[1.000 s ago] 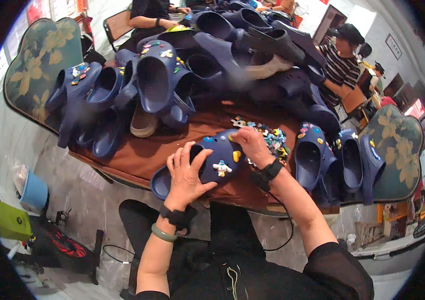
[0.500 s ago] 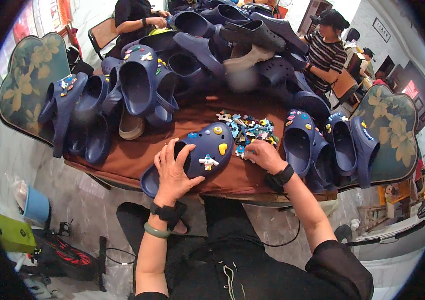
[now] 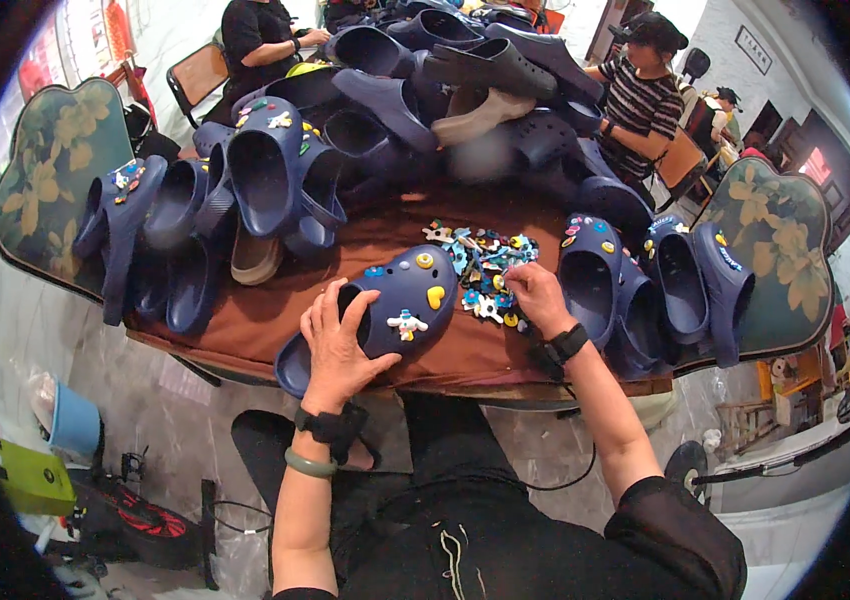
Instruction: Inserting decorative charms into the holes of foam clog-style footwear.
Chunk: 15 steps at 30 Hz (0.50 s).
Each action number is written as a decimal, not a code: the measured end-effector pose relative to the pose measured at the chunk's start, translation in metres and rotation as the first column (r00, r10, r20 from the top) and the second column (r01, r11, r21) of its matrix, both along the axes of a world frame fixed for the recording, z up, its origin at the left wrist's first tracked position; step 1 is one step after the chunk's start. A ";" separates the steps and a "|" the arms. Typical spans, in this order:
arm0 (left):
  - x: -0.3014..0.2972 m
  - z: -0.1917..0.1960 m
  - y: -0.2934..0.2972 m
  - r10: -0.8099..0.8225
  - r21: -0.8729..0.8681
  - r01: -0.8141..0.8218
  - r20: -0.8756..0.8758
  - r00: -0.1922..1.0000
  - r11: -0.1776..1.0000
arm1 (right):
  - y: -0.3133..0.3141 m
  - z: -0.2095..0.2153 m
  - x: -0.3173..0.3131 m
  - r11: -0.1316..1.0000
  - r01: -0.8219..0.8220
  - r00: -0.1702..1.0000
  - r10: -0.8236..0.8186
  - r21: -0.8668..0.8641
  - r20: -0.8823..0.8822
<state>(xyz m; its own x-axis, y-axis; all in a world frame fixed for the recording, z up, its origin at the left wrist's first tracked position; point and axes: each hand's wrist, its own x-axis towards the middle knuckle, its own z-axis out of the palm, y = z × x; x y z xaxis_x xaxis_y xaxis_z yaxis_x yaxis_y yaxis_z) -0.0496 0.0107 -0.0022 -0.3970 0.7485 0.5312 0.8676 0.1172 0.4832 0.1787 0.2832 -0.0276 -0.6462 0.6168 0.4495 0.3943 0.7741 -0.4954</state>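
Left hand (image 3: 337,345) grips the navy clog (image 3: 385,315) on the near table edge; four charms fitted, holes remaining. Right hand (image 3: 537,296), fingers seemingly pinched, picks from the charm pile (image 3: 483,268) just right

Both forearms rise bare from the lower edge, elbows bent and spread. The left hand (image 3: 337,345) lies palm down, fingers spread and curled forward, thumb out to its right. The right hand (image 3: 537,297) reaches farther forward, knuckles up, fingers bunched and bent downward at the tips. Each wrist wears a dark band.
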 end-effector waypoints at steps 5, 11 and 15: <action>0.001 -0.002 0.003 -0.030 0.047 0.029 0.006 1.000 0.998 | -0.012 0.004 -0.016 0.983 0.110 0.964 -0.141 0.145 0.225; 0.000 -0.002 0.008 -0.047 0.030 0.045 0.056 0.997 0.999 | 0.002 0.000 -0.012 0.993 0.034 0.972 -0.059 0.113 0.229; -0.006 -0.005 0.000 -0.061 0.039 0.058 0.075 0.995 0.998 | -0.022 -0.005 -0.011 0.984 -0.011 1.000 0.009 0.180 0.009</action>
